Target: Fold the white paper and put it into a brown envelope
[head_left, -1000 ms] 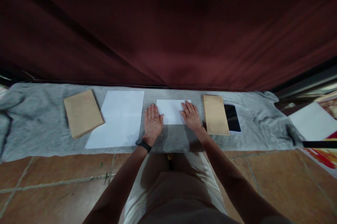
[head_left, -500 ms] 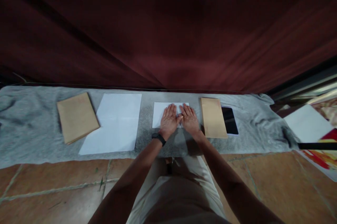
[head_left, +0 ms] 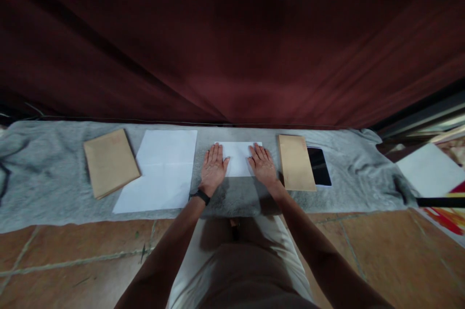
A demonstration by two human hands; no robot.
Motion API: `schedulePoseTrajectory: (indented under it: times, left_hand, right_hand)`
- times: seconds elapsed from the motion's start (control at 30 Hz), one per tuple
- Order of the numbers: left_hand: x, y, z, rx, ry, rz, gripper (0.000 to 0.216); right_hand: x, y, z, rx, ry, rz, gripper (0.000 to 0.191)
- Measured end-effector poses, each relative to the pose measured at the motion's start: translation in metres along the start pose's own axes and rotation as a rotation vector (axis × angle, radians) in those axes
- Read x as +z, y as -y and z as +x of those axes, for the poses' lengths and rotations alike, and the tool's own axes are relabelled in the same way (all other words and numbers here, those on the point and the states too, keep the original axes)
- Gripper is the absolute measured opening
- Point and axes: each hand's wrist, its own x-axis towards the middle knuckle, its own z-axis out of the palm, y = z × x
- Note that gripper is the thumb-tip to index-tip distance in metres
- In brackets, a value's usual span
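Note:
A small white sheet of paper (head_left: 238, 160), seemingly folded, lies flat on the grey cloth in front of me. Over its left edge rests my left hand (head_left: 214, 168), palm down with the fingers stretched out. My right hand (head_left: 262, 165) lies flat on the paper's right end, its fingers spread as well. Bare paper shows between the two hands, and neither holds anything. To the left is a larger stack of white paper (head_left: 163, 173) with a crease across it. Just right of my right hand lies a brown envelope (head_left: 297, 163).
Brown envelopes (head_left: 111, 163) overlap the large paper's left side. A dark-screened tablet or phone (head_left: 319, 166) is partly under the right envelope. The grey cloth (head_left: 54, 168) covers a narrow surface against a dark red curtain (head_left: 232, 57). A white sheet (head_left: 430, 171) sits far right.
My left hand has slid left across the small paper to its left edge, away from my right hand. The right hand stays nearly where it was.

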Motion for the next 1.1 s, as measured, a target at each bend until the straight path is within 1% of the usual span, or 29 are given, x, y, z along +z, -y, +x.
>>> schedulePoseTrajectory:
  times: [0.07, 0.13, 0.2, 0.27, 0.33, 0.43, 0.53, 0.73, 0.97, 1.1]
  left_hand:
    - [-0.003, 0.002, 0.001, -0.001, 0.013, -0.003, 0.066]
    - [-0.008, 0.0, 0.001, 0.002, 0.012, -0.01, 0.064]
    - [-0.014, -0.003, -0.003, 0.023, -0.008, -0.02, 0.061]
    - [-0.02, -0.006, -0.013, 0.06, -0.028, -0.03, 0.059]
    - [-0.023, -0.008, -0.028, 0.096, -0.023, -0.037, 0.058]
    - [-0.024, -0.01, -0.052, 0.169, 0.036, -0.042, 0.058]
    - [-0.022, -0.011, -0.065, 0.216, 0.08, -0.016, 0.059]
    - [-0.027, -0.008, -0.065, 0.256, 0.116, 0.024, 0.06]
    - [-0.032, -0.006, -0.067, 0.28, 0.141, 0.008, 0.059]
    - [-0.032, -0.006, -0.067, 0.282, 0.152, 0.019, 0.059]
  right_hand:
    - [-0.003, 0.007, 0.001, 0.026, 0.004, 0.024, 0.052]
    - [-0.006, 0.019, 0.002, -0.019, 0.029, 0.068, 0.052]
    - [-0.008, 0.032, 0.0, -0.167, 0.093, 0.133, 0.052]
    - [-0.009, 0.041, -0.003, -0.311, 0.167, 0.18, 0.051]
    - [-0.008, 0.044, -0.007, -0.369, 0.211, 0.185, 0.051]
    - [-0.005, 0.039, -0.008, -0.389, 0.234, 0.142, 0.05]
    - [0.0, 0.033, -0.001, -0.419, 0.229, 0.097, 0.049]
    - [0.008, 0.026, 0.034, -0.443, 0.207, 0.017, 0.048]
    - [0.01, 0.009, 0.069, -0.363, 0.221, -0.016, 0.049]
    - [0.002, 0.005, 0.075, -0.283, 0.192, -0.013, 0.05]
